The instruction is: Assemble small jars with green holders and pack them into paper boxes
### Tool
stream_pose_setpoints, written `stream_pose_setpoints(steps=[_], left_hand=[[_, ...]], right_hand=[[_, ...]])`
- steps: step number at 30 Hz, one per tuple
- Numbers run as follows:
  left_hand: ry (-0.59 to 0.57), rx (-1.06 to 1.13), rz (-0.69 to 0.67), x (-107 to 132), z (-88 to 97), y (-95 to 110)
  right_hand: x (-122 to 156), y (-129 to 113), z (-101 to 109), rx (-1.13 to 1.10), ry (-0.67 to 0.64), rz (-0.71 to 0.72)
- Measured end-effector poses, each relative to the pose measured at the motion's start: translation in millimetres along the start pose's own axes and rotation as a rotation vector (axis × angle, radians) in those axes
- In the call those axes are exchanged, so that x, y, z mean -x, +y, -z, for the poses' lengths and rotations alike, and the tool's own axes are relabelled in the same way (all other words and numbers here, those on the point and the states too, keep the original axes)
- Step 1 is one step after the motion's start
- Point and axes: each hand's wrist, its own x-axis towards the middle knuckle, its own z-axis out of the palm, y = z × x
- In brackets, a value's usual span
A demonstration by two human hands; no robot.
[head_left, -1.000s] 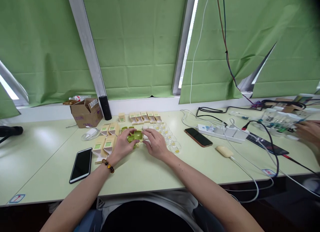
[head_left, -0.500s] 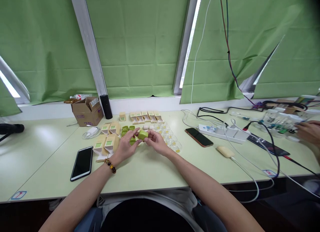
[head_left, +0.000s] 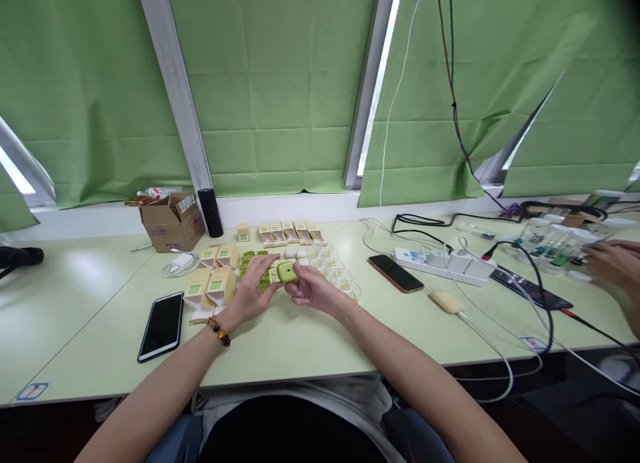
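My right hand (head_left: 313, 289) pinches a small rounded green case (head_left: 287, 271) just above the pale green table (head_left: 310, 343). My left hand (head_left: 253, 287), with a bead bracelet at the wrist, rests beside it over more green cases (head_left: 249, 256), its fingers spread and touching the held case's left side. Small tan boxes with green labels (head_left: 216, 284) lie left of my hands. A row of open tan boxes (head_left: 289, 232) stands behind. Clear plastic shells (head_left: 345, 286) lie to the right.
A black phone (head_left: 162, 326) lies at the left, a second phone (head_left: 396, 273) at the right. A cardboard box (head_left: 173, 221), a black cylinder (head_left: 211, 213), a power strip (head_left: 445, 264) and cables fill the back. Another person's hand (head_left: 613, 263) works at the far right.
My hands lifted one green case off the group, then my right hand kept it while the left hand loosened and settled toward the cases on the table.
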Motion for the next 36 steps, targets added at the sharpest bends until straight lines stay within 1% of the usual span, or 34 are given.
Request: stream_pose_setpoints(steps=[4, 6, 7, 9, 11, 12, 14, 15, 17, 19, 20, 22, 25, 27, 30, 33, 36], left_hand=[[-0.101, 0.01, -0.09, 0, 0.7, 0], [-0.141, 0.023, -0.103, 1, 0.4, -1], [-0.152, 0.034, -0.089, 1, 0.2, -2], [-0.148, 0.07, -0.02, 1, -0.7, -4], [-0.106, 0.127, 0.087, 1, -1.9, -6], [-0.072, 0.171, 0.152, 0, -2.6, -7], [0.015, 0.313, 0.291, -2, -4.0, -12], [0.054, 0.415, 0.359, -3, -4.7, -14], [0.111, 0.661, 0.481, -4, -5.7, -20], [0.151, 0.89, 0.567, -5, -5.9, -24], [0.168, 0.98, 0.595, -6, -5.8, -25], [0.197, 1.105, 0.623, -6, -5.0, -25], [0.208, 1.199, 0.629, -8, -3.8, -23], [0.214, 1.226, 0.617, -8, -3.6, -23], [0.218, 1.234, 0.604, -8, -4.1, -25], [0.225, 1.233, 0.612, -7, -4.1, -26], [0.231, 1.247, 0.627, -7, -3.3, -24]], right_hand=[[-2, 5, 3, 0.027, -0.004, -0.017], [-3, 7, 4, 0.042, 0.001, -0.001], [-4, 8, 5, 0.044, 0.003, 0.01], [-5, 9, 6, 0.042, 0.001, 0.022], [-7, 10, 8, 0.06, 0.038, 0.05], [-8, 10, 10, 0.095, 0.084, 0.084], [-10, 11, 13, 0.243, 0.216, 0.198], [-10, 12, 14, 0.365, 0.293, 0.27], [-9, 13, 16, 0.708, 0.426, 0.401], [-7, 13, 16, 1.12, 0.498, 0.486], [-7, 14, 15, 1.308, 0.5, 0.5], [-7, 14, 11, 1.586, 0.45, 0.46], [-12, 15, 3, 1.816, 0.341, 0.318], [-19, 17, -2, 1.905, 0.274, 0.243], [-30, 19, -7, 1.981, 0.203, 0.179], [-39, 24, -7, 2.018, 0.184, 0.164], [-43, 32, -5, 2.029, 0.185, 0.178]])
